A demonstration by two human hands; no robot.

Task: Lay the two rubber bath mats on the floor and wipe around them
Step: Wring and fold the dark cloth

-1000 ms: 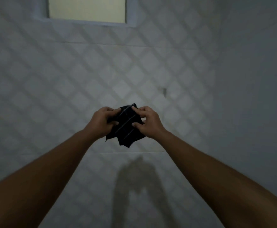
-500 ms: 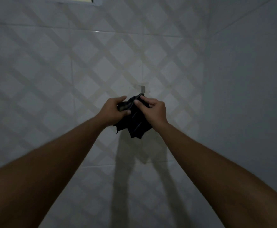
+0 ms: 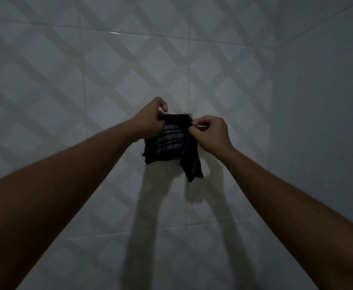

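A small dark cloth [image 3: 167,143] with pale stripes hangs flat against the tiled wall at arm's length in front of me. My left hand [image 3: 150,122] pinches its upper left corner and my right hand [image 3: 211,135] pinches its upper right edge. A narrow tail of the cloth droops lower on the right side. A small wall hook [image 3: 189,114] shows just above the cloth's top edge, mostly hidden behind it. No bath mat is in view.
White wall tiles [image 3: 87,84] with a diamond lattice pattern fill the view. A plain wall [image 3: 328,101] meets them in a corner at the right. Shadows of my arms and the cloth fall on the tiles below.
The cloth went from bunched between my hands to spread out flat, and my hands moved apart and forward to the hook on the wall. The window has left the top of the view.
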